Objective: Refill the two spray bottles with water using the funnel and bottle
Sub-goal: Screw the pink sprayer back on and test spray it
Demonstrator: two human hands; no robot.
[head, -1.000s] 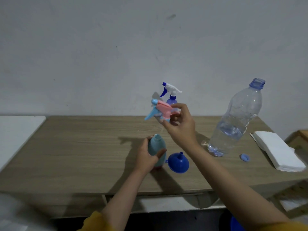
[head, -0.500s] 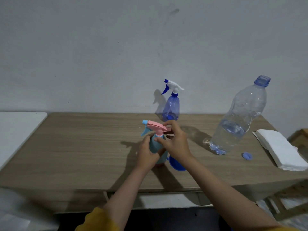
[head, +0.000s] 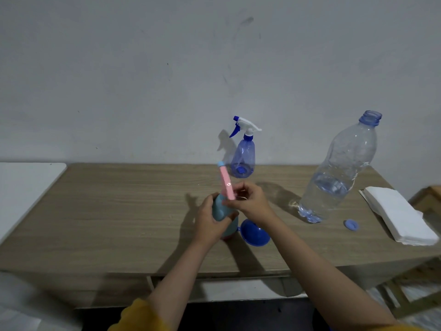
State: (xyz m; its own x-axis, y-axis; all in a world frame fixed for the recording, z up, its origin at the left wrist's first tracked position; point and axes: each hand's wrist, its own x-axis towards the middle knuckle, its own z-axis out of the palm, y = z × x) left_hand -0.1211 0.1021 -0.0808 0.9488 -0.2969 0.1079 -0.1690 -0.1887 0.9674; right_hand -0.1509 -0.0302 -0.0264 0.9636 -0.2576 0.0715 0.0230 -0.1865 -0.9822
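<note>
I see a wooden table (head: pixel 119 211) set against the wall. On it stand a teal spray bottle (head: pixel 224 220) near the middle, a blue spray bottle (head: pixel 243 158) at the back edge, and a large clear water bottle (head: pixel 338 168) to the right, partly filled and uncapped. A blue funnel (head: pixel 255 234) lies just beside the teal bottle. A small blue cap (head: pixel 351 225) sits near the water bottle's base, and a stack of white napkins (head: pixel 401 216) lies at the right end.

The desk (head: pixel 119 211) shows matt wood-grain laminate, the water bottle (head: pixel 338 168) clear glossy ribbed plastic, the funnel (head: pixel 255 234) smooth blue plastic, the napkin stack (head: pixel 401 213) matt white paper, the wall (head: pixel 143 80) rough grey plaster.
</note>
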